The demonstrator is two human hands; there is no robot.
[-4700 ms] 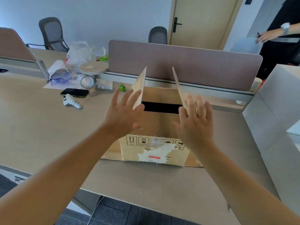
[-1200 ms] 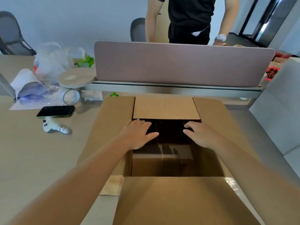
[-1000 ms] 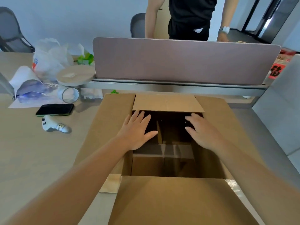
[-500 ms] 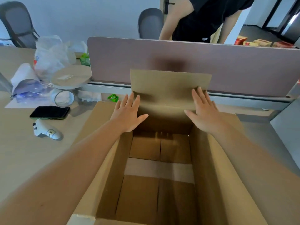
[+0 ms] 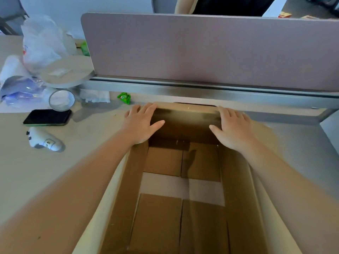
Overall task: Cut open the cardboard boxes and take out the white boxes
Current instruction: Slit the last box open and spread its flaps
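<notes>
At far rim of cardboard box (image 5: 183, 198), left hand (image 5: 141, 125) & right hand (image 5: 232, 128) press flat.

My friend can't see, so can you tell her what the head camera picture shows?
Two flat hands, left hand and right hand, press on the far rim of an open box; no white boxes show inside it. To its left a phone and a white controller lie on the table.

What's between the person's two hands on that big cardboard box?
In the head view, only the box's shaded far wall spans between the left hand and right hand; nothing else.
</notes>
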